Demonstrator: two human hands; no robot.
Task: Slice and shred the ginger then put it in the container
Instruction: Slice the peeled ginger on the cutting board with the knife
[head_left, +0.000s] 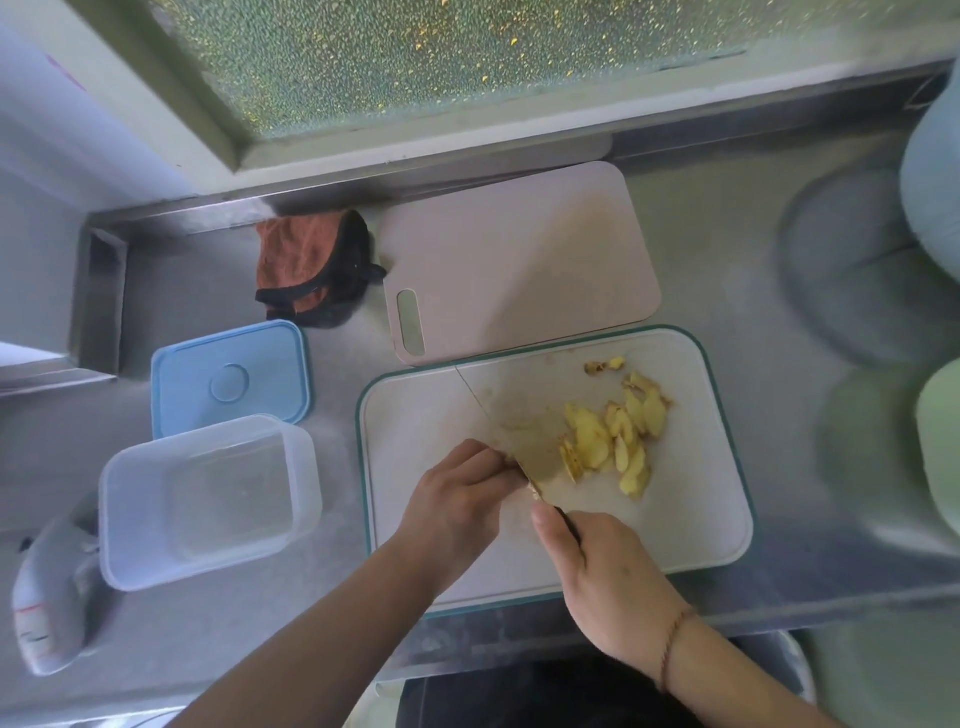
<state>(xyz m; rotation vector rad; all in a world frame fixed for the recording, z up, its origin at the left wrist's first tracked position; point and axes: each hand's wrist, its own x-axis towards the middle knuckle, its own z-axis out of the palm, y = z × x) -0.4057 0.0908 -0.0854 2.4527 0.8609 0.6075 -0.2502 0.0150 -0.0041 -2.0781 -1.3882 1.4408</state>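
Observation:
Yellow ginger slices (615, 434) lie in a loose pile on the white cutting board (691, 514) with a teal rim. My right hand (597, 571) grips the handle of a knife (524, 441) whose wide blade stands on the board just left of the slices. My left hand (460, 493) has its fingers curled down against the blade's left side, holding a small ginger piece that is mostly hidden. The clear plastic container (208, 499) stands to the left of the board with nothing in it.
A blue lid (228, 379) lies behind the container. A second pale cutting board (519, 260) and an orange cloth (311, 265) sit further back on the steel counter. Bowls (935, 176) stand at the right edge, a bottle (52, 597) lies at the left.

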